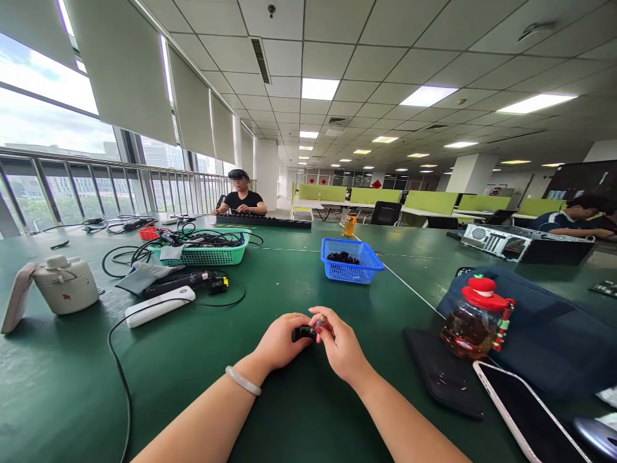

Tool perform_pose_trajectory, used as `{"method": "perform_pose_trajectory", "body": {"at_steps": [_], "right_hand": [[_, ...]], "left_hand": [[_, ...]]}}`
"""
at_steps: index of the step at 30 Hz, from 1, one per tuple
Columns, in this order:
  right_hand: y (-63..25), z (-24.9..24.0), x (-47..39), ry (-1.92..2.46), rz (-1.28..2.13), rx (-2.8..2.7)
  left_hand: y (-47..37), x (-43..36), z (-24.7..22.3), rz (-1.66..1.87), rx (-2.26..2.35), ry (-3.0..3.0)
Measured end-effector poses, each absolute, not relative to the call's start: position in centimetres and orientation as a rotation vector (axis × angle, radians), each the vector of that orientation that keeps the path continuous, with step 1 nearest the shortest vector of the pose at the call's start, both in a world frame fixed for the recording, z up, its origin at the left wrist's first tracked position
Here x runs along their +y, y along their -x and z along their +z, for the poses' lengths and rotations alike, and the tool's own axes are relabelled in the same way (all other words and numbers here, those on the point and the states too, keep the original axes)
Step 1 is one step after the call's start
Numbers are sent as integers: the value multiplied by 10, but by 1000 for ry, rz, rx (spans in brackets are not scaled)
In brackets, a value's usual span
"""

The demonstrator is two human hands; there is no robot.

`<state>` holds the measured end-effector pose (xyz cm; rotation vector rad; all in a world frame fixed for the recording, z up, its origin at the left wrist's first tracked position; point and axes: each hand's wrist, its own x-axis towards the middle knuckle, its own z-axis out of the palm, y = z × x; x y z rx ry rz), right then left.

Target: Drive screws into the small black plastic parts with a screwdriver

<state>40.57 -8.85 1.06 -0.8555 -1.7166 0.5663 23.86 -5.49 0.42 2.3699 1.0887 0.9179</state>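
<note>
My left hand [284, 339] is closed round a small black part [303, 333] just above the green table. Between the thumb and fingers of my right hand [343, 344] is a small cylindrical piece with a brass-coloured end [321, 320]. The two hands almost meet, and the cylindrical piece is close against the black part. Fingers cover much of both pieces, so their exact kind cannot be made out. Beyond the hands stands a blue plastic basket [353, 273] with a heap of small black parts [343, 258] in it.
On the left are a green basket [207, 256] of cables, a white power bank-like block [160, 307] and a beige jug [65, 286]. To the right lie a red-lidded jar [475, 321], a black pouch [441, 373] and a phone [530, 411]. A person [243, 198] sits across the table.
</note>
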Motion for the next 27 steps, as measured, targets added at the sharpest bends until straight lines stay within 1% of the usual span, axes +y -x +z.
{"method": "perform_pose_trajectory", "body": {"at_steps": [7,10,12,15,18,23,27], "right_hand": [[-412,8,-90,810,431,-1472],[-416,11,-89,788,353,-1314],[-419,12,-85,848,331,-1284],[-423,8,-76,990,364,-1289],[-427,2,-68,1102,427,-1246],[-428,0,-67,1171,466,-1222],[-424,6,-73,1129,579,-1255]], "left_hand": [[-239,-55,4,1021,1173,-2414],[-239,-55,5,1029,1354,-2428],[-239,-55,6,1029,1529,-2420],[-236,-53,6,958,1767,-2387],[-230,-48,1,845,1887,-2360],[-225,-42,-11,733,1813,-2449],[-227,-44,-10,664,1809,-2486]]}}
